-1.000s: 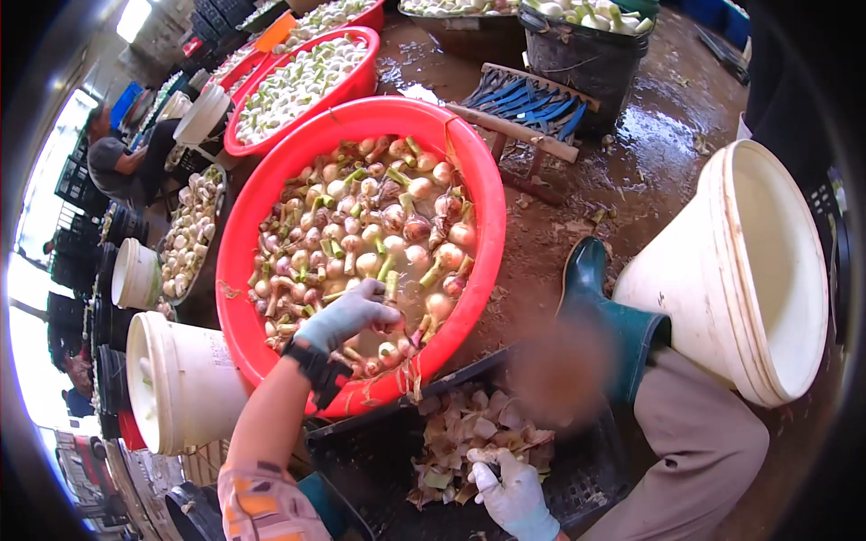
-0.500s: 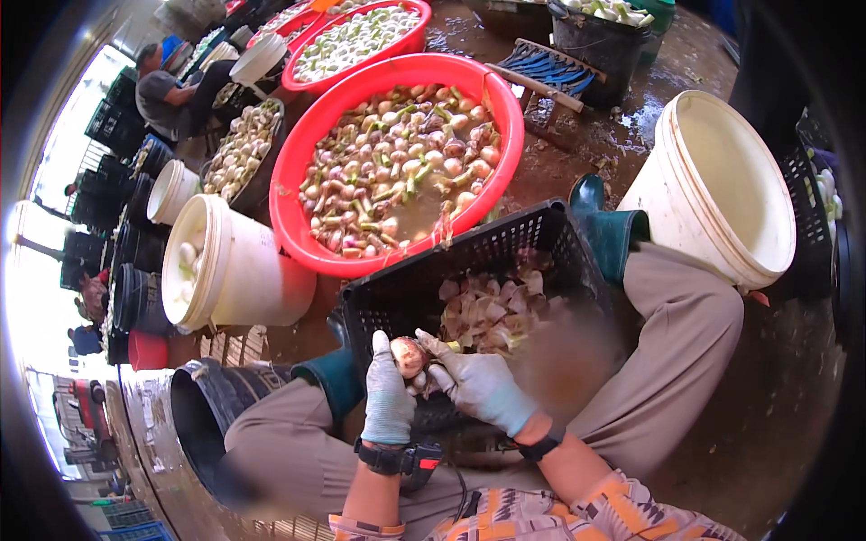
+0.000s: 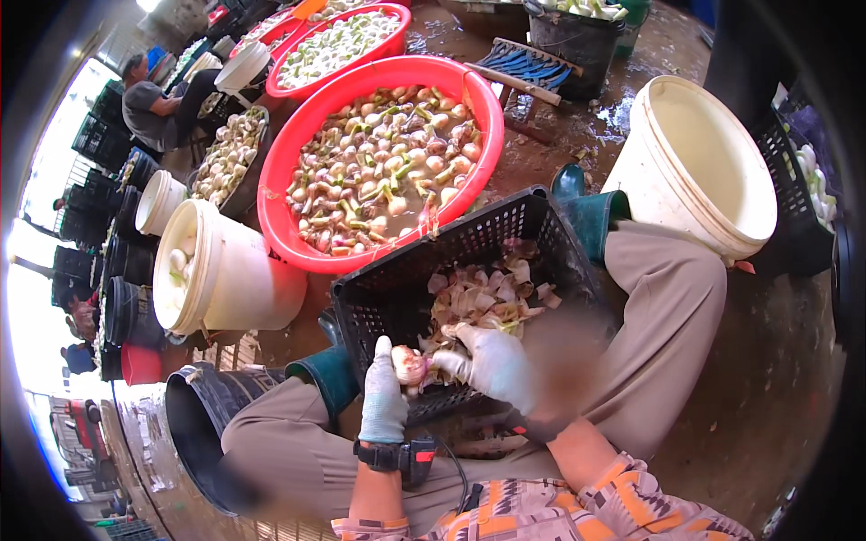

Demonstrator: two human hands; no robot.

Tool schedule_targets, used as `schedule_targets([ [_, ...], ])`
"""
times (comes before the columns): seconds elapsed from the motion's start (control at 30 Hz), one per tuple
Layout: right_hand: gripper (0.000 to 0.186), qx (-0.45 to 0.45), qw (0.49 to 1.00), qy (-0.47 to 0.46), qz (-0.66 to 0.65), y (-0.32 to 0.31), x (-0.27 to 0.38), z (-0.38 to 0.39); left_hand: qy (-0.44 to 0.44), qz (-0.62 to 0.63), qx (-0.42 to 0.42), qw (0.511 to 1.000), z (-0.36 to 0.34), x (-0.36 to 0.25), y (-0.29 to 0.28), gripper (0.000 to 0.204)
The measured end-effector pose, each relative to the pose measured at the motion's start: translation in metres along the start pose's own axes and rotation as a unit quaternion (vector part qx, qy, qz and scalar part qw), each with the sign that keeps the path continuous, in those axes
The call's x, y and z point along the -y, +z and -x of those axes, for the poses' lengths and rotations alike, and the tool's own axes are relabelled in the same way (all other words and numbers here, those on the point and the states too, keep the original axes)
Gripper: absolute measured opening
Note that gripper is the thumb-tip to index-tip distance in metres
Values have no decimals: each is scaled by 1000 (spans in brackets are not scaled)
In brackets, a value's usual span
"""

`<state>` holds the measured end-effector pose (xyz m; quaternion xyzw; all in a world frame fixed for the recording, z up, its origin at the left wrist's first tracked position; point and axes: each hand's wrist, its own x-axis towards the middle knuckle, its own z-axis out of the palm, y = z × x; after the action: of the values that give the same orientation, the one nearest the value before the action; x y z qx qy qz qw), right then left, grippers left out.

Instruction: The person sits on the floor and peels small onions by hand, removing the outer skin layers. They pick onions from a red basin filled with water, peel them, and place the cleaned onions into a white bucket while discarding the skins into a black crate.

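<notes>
Presently, your left hand [image 3: 385,397] grips the bulb [image 3: 410,366], apparently steadying it over the crate [image 3: 383,296] beneath; your right hand [image 3: 499,365] curls alongside, its hold unclear.

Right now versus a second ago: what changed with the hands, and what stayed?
The left hand came back from the red tub toward the person and now holds a bulb at the black crate. The right hand, earlier over the peels, is close beside that bulb, grip unclear. Tub and white buckets seem unmoved; the view shifted.
</notes>
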<state>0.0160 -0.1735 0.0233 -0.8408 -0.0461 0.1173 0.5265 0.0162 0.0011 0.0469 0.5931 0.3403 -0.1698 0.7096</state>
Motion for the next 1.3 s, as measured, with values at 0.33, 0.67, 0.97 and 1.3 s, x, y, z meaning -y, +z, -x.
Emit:
schedule_targets([
  [0.33, 24, 13, 985, 35, -167, 18, -21, -13, 86, 24, 152, 984, -14, 8, 0, 40],
  [0.67, 26, -20, 933, 155, -325, 3, -28, -30, 58, 203, 250, 945, -24, 12, -3, 62],
  [0.97, 19, -35, 827, 192, -527, 18, -40, -27, 27, 158, 244, 957, -26, 25, 4, 54],
  [1.3, 57, -137, 981, 26, -134, -24, -35, -34, -6, 238, 152, 959, -39, 37, -21, 42],
])
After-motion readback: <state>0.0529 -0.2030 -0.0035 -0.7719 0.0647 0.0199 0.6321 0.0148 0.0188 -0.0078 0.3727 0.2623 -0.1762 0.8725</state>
